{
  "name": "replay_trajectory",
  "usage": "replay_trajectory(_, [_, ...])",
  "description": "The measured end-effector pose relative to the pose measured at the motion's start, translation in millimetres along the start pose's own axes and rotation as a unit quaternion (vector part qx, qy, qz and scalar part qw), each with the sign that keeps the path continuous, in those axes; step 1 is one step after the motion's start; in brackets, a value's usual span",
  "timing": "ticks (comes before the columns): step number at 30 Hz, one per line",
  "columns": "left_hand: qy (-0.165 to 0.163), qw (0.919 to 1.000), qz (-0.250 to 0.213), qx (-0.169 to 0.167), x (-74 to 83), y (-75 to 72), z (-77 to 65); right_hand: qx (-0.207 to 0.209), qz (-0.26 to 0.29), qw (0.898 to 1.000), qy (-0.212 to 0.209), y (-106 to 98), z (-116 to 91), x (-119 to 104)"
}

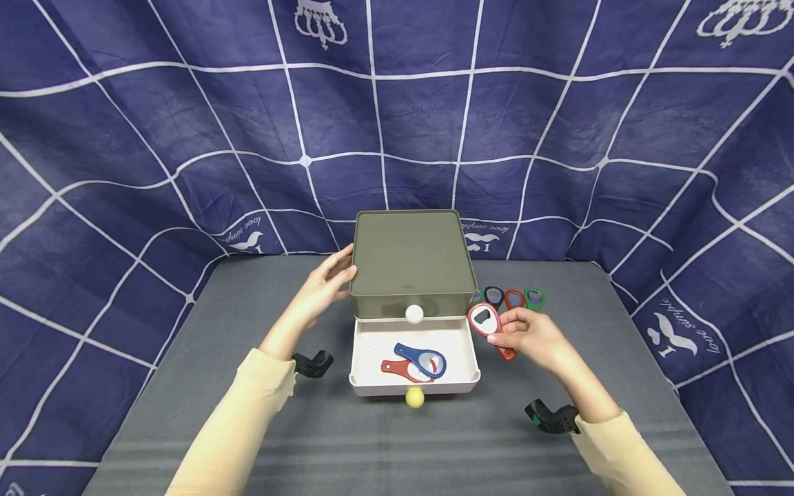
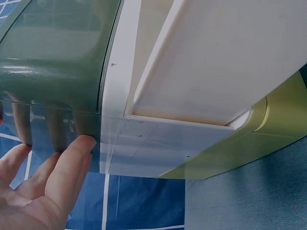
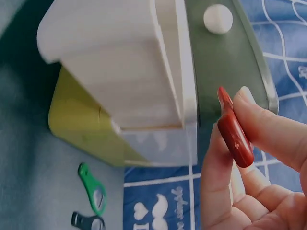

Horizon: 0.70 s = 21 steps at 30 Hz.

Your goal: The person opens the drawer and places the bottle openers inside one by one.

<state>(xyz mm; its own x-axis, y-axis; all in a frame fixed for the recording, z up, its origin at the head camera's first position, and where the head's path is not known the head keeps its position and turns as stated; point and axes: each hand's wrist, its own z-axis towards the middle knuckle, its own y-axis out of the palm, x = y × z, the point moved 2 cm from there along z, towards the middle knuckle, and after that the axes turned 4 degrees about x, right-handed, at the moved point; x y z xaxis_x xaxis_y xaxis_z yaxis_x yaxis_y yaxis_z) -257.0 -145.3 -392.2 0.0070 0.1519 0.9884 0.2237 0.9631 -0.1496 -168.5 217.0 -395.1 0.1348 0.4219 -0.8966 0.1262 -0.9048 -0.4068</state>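
A small two-drawer cabinet (image 1: 414, 251) with a dark green top stands in the middle of the table. Its white-walled lower drawer (image 1: 366, 368) is pulled out. Inside it a blue bottle opener (image 1: 406, 351) overlaps a red bottle opener (image 1: 392, 367). My left hand (image 1: 325, 282) rests its fingertips against the cabinet's left side, fingers slightly bent. My right hand (image 1: 532, 335) pinches another red bottle opener (image 1: 507, 353) between thumb and fingers, just beyond the drawer's right edge. The right wrist view shows that held opener (image 3: 235, 139) edge-on.
Right of the cabinet lie several more openers, among them a black one (image 1: 494, 296), a red one (image 1: 514, 299) and a green one (image 1: 535, 298). The upper drawer has a white knob (image 1: 414, 314), the lower a yellow knob (image 1: 415, 397). A blue curtain (image 1: 422, 117) hangs behind.
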Motion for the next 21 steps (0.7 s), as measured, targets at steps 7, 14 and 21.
replay_trajectory(7, [0.0,1.0,0.002,0.002,-0.3,0.0,0.0,-0.03,-0.013,0.999,-0.024,17.6,-2.5,-10.9])
replay_trajectory(14, [0.003,1.0,-0.005,0.0,-0.5,0.6,0.5,-0.04,-0.05,0.997,-0.038,35.7,2.3,-19.6])
replay_trajectory(21, [0.002,1.0,-0.001,0.001,0.3,0.7,0.1,-0.041,-0.098,0.993,-0.045,60.6,6.2,-28.9])
